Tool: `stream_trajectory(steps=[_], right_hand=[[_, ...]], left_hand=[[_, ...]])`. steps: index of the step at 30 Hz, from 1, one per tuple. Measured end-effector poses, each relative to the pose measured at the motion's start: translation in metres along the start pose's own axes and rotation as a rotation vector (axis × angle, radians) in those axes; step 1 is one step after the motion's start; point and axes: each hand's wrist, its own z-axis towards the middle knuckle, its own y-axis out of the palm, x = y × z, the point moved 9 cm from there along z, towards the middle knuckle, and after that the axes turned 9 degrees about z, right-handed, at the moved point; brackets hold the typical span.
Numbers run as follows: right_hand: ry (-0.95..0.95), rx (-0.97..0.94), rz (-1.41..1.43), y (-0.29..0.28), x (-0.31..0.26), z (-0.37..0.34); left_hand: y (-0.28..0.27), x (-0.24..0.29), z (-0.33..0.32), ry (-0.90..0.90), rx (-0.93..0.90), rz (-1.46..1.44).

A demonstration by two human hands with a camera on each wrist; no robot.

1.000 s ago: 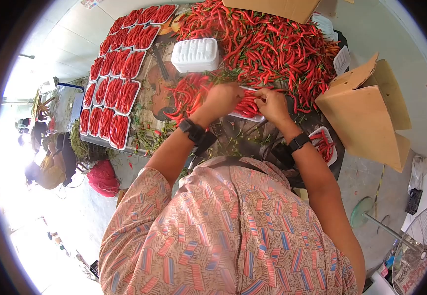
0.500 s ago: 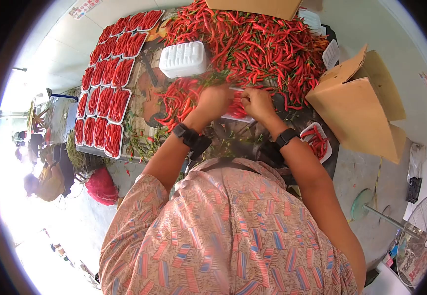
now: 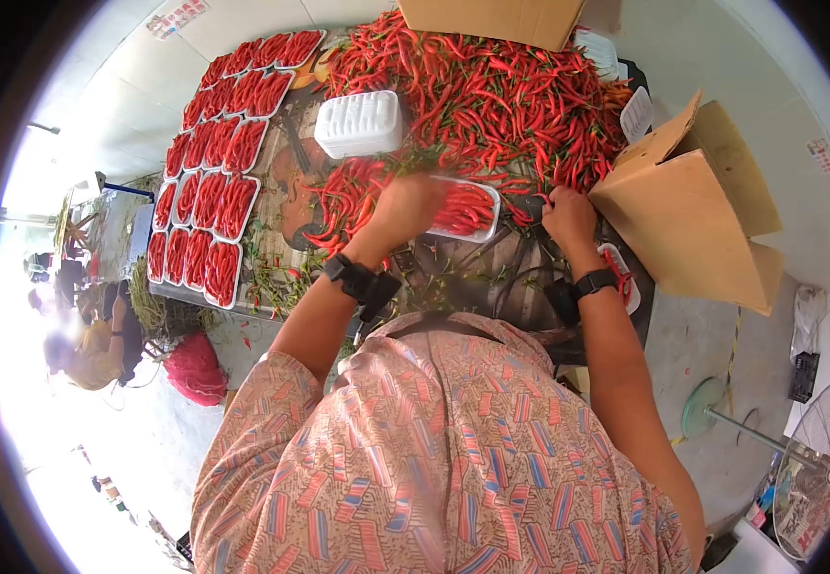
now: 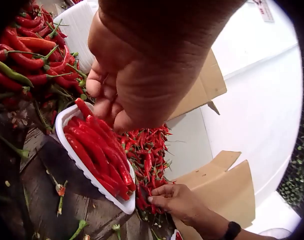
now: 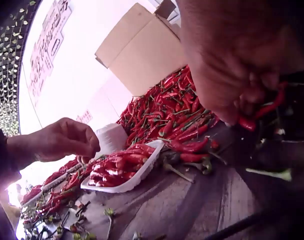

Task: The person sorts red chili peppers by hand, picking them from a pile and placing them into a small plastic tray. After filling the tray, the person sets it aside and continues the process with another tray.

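A white foam tray of red chili peppers lies on the table between my hands. My left hand, blurred by motion in the head view, is over the tray's left side. Its fingers are curled close over the peppers in the left wrist view; I cannot tell whether they hold anything. Right of the tray, my right hand pinches a red chili pepper low at the table, by the edge of the large pile. Several loose chilies with green stems lie between that hand and the tray.
Filled trays stand in rows at the left. A stack of white trays sits before the large chili pile. Loose stems litter the table. A cardboard box stands at the right, partly hiding another tray.
My right hand has moved from the tray's right side out to the right, uncovering the peppers in the tray. My left hand stays beside the tray's left end, still blurred.
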Motion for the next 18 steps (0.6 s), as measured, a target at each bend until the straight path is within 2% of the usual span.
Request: stream_trajectory(steps=[3,6,8,9,11,14,15,17,18], right_hand=[[0.035,-0.043,0.054,-0.003,-0.003,-0.001],[-0.041,0.061,0.225,-0.028,-0.015,-0.009],[-0.071,-0.073,0.278,-0.029,-0.026,-0.016],[-0.07,-0.072,0.28,-0.035,-0.028,-0.02],[-0.155,-0.256,0.115,-0.029,-0.036,-0.032],[-0.182,-0.348,0.209,-0.023,-0.029,-0.04],[-0.182,-0.349,0.209,-0.024,-0.034,-0.039],[-0.122,-0.297,0.443,-0.028,-0.047,-0.031],[-0.121,-0.297,0.443,-0.023,-0.054,-0.028]], left_hand=[[0.0,0.007,0.002,0.016,-0.021,0.009],[-0.012,0.021,0.002,0.048,0.011,-0.031],[-0.017,0.026,0.003,0.037,0.035,-0.083],[-0.021,0.027,0.003,0.028,0.059,-0.139],[-0.023,0.021,0.003,0.009,0.036,-0.103],[-0.022,-0.002,0.003,-0.046,0.039,-0.066],[-0.022,-0.01,0.002,-0.083,0.062,-0.065],[-0.018,-0.017,0.0,-0.085,0.068,-0.067],[-0.018,-0.018,0.0,-0.084,0.076,-0.069]])
